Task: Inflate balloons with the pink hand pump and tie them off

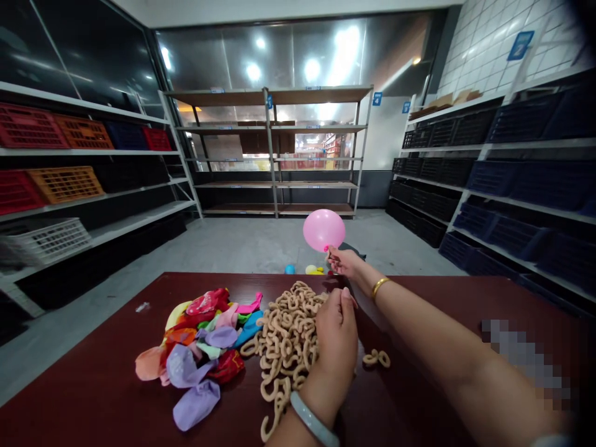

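My right hand [345, 262] reaches out past the far edge of the dark red table [93, 385] and pinches the neck of a blown-up pink balloon [324, 229], which sits above the fingers. My left hand [336, 338] rests over a heap of tan curved clips [284, 335], its fingers curled in; whether they hold a clip is hidden. Left of the heap lies a pile of flat, uninflated balloons [200, 354] in several colours. Two loose clips [377, 358] lie to the right of my left hand.
Small inflated balloons, blue [290, 269] and yellow [313, 269], lie on the concrete floor just beyond the table. Metal shelves line the room: coloured crates [65, 183] at left, dark blue bins [512, 180] at right, bare wooden shelving [274, 155] at the back.
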{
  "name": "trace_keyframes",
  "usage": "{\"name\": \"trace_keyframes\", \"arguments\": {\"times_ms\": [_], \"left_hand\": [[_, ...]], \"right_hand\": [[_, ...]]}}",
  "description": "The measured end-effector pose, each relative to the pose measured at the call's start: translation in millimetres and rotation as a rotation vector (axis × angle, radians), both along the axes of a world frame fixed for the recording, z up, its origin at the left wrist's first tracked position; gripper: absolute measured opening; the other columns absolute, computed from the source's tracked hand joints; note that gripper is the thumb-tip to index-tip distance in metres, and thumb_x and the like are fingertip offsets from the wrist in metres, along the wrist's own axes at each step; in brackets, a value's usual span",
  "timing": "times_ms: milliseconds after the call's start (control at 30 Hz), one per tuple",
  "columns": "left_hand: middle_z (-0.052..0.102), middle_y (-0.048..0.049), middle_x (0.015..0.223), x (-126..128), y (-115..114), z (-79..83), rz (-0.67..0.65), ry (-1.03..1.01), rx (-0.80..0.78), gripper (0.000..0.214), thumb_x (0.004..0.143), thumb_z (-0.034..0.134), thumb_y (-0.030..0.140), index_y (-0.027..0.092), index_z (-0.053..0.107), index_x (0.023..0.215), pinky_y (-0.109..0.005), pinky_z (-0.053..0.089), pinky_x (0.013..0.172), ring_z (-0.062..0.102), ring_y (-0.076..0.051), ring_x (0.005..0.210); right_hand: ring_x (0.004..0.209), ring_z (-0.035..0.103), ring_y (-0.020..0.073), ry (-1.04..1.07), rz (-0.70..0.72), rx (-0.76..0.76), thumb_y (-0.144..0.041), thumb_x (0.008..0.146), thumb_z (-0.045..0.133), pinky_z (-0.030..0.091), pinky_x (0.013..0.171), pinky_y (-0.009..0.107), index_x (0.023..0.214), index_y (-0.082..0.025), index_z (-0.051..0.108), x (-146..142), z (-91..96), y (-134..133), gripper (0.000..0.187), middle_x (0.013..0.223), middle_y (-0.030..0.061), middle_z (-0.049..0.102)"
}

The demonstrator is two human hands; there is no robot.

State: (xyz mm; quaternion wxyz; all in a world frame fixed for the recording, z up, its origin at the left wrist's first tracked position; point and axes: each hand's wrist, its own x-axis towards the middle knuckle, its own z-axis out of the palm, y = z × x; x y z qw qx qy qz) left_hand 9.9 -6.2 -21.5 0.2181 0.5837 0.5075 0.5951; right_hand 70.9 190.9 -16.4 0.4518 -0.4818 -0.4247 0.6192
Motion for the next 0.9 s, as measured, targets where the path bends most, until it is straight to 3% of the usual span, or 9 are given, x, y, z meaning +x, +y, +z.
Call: {"name": "trace_keyframes", "arguments": {"times_ms": [100,200,300,400,500,600,700,800,900], "left_hand": [[0.049,0.0005,0.066,-0.1,-2.6,2.0,0.001,-0.022,0.0,0.036,0.099,0.032,0.037,0.019,0.047,0.071,-0.027,0.031,0.062,0.045,-0.013,0.063],[0.05,0.0002,0.068,-1.0,-5.9,6.6,-0.013,-0.047,0.021,0.035,0.099,0.032,0.035,0.019,0.047,0.072,-0.027,0.033,0.063,0.047,-0.013,0.065],[0.053,-0.001,0.069,-3.4,-8.9,12.1,-0.024,-0.084,0.049,0.034,0.098,0.032,0.034,0.019,0.049,0.073,-0.027,0.034,0.064,0.049,-0.014,0.066],[0.053,-0.0024,0.07,-7.6,-11.2,16.5,-0.012,-0.097,0.079,0.035,0.098,0.031,0.034,0.02,0.049,0.072,-0.028,0.036,0.065,0.049,-0.015,0.066],[0.053,-0.004,0.07,-13.4,-11.4,18.9,0.001,-0.054,0.106,0.034,0.098,0.031,0.035,0.021,0.048,0.071,-0.03,0.036,0.065,0.048,-0.017,0.067],[0.053,-0.0034,0.069,-19.1,-7.9,18.8,0.041,-0.068,0.11,0.035,0.098,0.031,0.035,0.021,0.048,0.07,-0.03,0.036,0.065,0.049,-0.017,0.067],[0.052,-0.0022,0.068,-22.9,-2.7,17.1,0.088,-0.145,0.096,0.036,0.098,0.032,0.036,0.02,0.048,0.069,-0.029,0.036,0.065,0.049,-0.016,0.065],[0.051,-0.0015,0.067,-23.8,-0.7,16.9,0.081,-0.188,0.105,0.037,0.098,0.032,0.036,0.02,0.047,0.068,-0.028,0.037,0.065,0.048,-0.015,0.066],[0.05,-0.0009,0.067,-22.2,-2.9,18.9,0.041,-0.173,0.128,0.037,0.098,0.032,0.036,0.02,0.047,0.068,-0.027,0.036,0.064,0.047,-0.014,0.064]], "right_hand": [[0.1,0.06,0.0217,-0.132,0.097,0.037,-0.033,0.092,0.056,0.052,0.083,0.043,0.121,-0.016,0.055,-11.9,6.3,6.6,0.033,0.12,0.009,0.057],[0.092,0.061,0.0193,-0.217,0.264,0.161,-0.028,0.085,0.065,0.051,0.079,0.034,0.106,-0.013,0.064,-31.6,7.6,-4.2,0.025,0.105,0.0078,0.065],[0.086,0.061,0.0167,-0.252,0.495,0.313,-0.021,0.071,0.076,0.047,0.078,0.025,0.088,-0.015,0.072,-62.4,7.4,-22.3,0.018,0.088,0.0031,0.071],[0.084,0.062,0.0162,-0.281,0.704,0.435,-0.012,0.059,0.079,0.046,0.079,0.024,0.079,-0.016,0.074,-100.3,3.9,-36.8,0.021,0.081,-0.0013,0.072],[0.088,0.06,0.0137,-0.305,0.789,0.538,-0.002,0.056,0.074,0.045,0.082,0.021,0.076,-0.019,0.074,-132.9,-5.0,-44.3,0.026,0.083,-0.0053,0.07],[0.09,0.06,0.0116,-0.346,0.831,0.618,-0.002,0.06,0.074,0.046,0.082,0.019,0.076,-0.02,0.072,-149.2,-14.1,-47.4,0.024,0.089,-0.0059,0.067],[0.097,0.06,0.0184,-0.41,0.888,0.658,-0.022,0.081,0.07,0.05,0.085,0.031,0.095,-0.016,0.068,-150.7,-16.4,-49.2,0.016,0.103,0.0007,0.065],[0.101,0.06,0.0243,-0.474,0.92,0.658,-0.036,0.093,0.055,0.052,0.084,0.042,0.115,-0.016,0.059,-144.5,-9.0,-50.4,0.03,0.119,0.0067,0.058],[0.102,0.059,0.0244,-0.519,0.913,0.641,-0.036,0.093,0.055,0.052,0.084,0.042,0.118,-0.017,0.058,-132.8,7.5,-50.7,0.032,0.12,0.0067,0.057]]}}
